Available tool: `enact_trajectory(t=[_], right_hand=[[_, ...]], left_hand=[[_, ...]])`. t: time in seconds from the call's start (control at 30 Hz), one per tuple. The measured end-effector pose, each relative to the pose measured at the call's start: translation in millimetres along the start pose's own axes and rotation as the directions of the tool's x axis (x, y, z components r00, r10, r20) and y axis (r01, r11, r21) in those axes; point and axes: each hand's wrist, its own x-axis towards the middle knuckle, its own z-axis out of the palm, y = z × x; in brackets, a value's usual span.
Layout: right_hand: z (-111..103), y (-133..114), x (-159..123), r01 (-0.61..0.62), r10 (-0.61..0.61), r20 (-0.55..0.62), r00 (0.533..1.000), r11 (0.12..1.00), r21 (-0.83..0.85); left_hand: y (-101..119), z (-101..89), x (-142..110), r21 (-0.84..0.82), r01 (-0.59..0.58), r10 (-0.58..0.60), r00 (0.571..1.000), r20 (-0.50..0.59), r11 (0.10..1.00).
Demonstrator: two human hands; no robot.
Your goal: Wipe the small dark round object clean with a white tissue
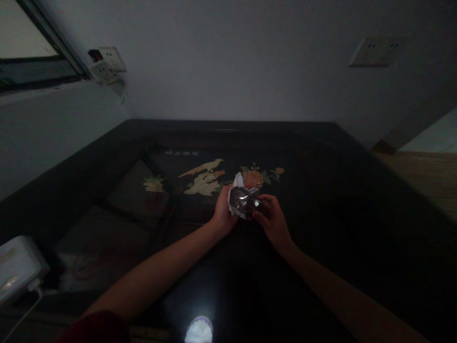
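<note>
Holding with both hands, head view: a dark glossy object (pixel 242 201) sits between left hand (pixel 223 209) and right hand (pixel 274 221), over the middle of the dark table (pixel 321 247), well in from its far edge and side edges. White wrapping (pixel 238 181) stands crumpled around its left side and upper rim. Left hand cups wrapping and object from the left, fingers mostly hidden behind them. Right hand has a narrow grip, thumb and fingers bent about the object's right end; how firmly, cannot tell.

Risks, as judged: surface looks slick, so a light pinch at the right could slip. Loose wrapping under the left palm might slide against the object and let it tilt. A hard pull at one end could tear the wrapping, if it is paper; material uncertain. A drop would probably meet the polished tabletop, near the flower-and-bird picture (pixel 203 183). Dim light makes the object's edges hard to read. White cable (pixel 23 317) runs from the white box (pixel 21 264) by the table's near left corner; an elbow swung wide could perhaps snag it.

Containers: wrapping serves as a partial cover, open toward the right, dark object within. Whether the object itself holds anything, cannot tell. White box appears closed, contents unseen.
</note>
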Motion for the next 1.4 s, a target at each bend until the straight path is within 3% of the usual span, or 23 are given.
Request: enact_trajectory(t=[0.17,0.27,0.37,0.53,0.6,0.73,0.8,0.87,1.07,1.2,1.33,1.4], right_hand=[[-1.0,-2.7,-0.1,-0.060,0.063,-0.089,0.994,0.997,0.043],[-1.9,-2.6,0.1,-0.086,0.091,-0.070,0.993,0.994,0.070],[-2.0,-2.1,0.8,-0.103,0.105,-0.029,0.994,0.992,0.069],[-3.4,-0.9,3.4,-0.071,0.070,0.072,0.995,0.997,0.019],[-4.8,-1.4,3.7,-0.057,0.057,0.087,0.995,0.998,-0.006],[-8.2,-4.5,3.2,-0.006,0.019,0.108,0.994,0.993,-0.117],[-9.7,-5.3,3.4,0.037,-0.017,0.131,0.991,0.987,-0.156],[-10.9,-4.8,4.1,0.061,-0.038,0.144,0.989,0.985,-0.159],[-11.2,-0.8,5.5,0.044,-0.030,0.094,0.995,0.987,-0.153],[-10.1,-1.1,4.3,0.051,-0.044,0.064,0.997,0.993,-0.110],[-9.5,-1.5,1.6,0.023,-0.017,0.074,0.997,0.997,-0.078],[-9.3,-0.8,0.4,0.012,-0.007,0.080,0.997,0.998,-0.065]], left_hand=[[-1.6,0.4,-5.0,0.176,-0.159,0.173,0.983,-0.066,0.971],[-5.8,-5.3,-5.2,0.292,-0.297,0.322,0.946,-0.042,0.909],[-9.0,-13.4,-1.9,0.464,-0.414,0.457,0.889,0.023,0.783],[-9.5,-19.5,-0.7,0.657,-0.518,0.502,0.832,0.237,0.548],[-9.7,-19.5,-3.3,0.681,-0.607,0.531,0.766,0.363,0.410],[-9.7,-18.0,-9.8,0.644,-0.758,0.524,0.592,0.612,0.104],[-8.9,-16.6,-12.1,0.601,-0.799,0.498,0.524,0.691,0.006],[-7.9,-15.5,-13.4,0.573,-0.818,0.481,0.483,0.732,-0.051],[-6.7,-16.1,-13.5,0.533,-0.831,0.415,0.432,0.801,-0.162],[-5.1,-18.1,-11.6,0.503,-0.844,0.414,0.397,0.819,-0.184],[-1.5,-16.9,-12.0,0.487,-0.867,0.446,0.396,0.803,-0.105],[0.7,-14.5,-13.7,0.517,-0.856,0.470,0.458,0.755,0.003]])
